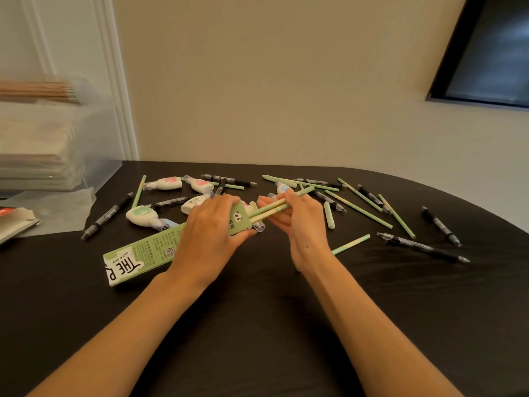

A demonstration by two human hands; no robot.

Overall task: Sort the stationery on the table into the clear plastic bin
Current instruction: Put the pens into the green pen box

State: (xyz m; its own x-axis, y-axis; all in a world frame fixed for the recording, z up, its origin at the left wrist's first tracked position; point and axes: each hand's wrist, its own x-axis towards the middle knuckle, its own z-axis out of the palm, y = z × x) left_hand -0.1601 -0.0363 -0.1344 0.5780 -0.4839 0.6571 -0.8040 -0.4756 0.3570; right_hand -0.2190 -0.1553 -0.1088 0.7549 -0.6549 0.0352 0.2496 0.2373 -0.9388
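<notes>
A long green pencil box lies on the black table, its open end to the right. My left hand grips the box near that end. My right hand pinches two or three green pencils whose ends sit in the box mouth. More green pencils, black pens and white correction-tape dispensers lie scattered behind and beside my hands. The clear plastic bin stands at the far left.
A sheet of clear wrap lies by the bin, and a small carton sits at the left edge. The wall runs behind the table, with a dark screen at upper right.
</notes>
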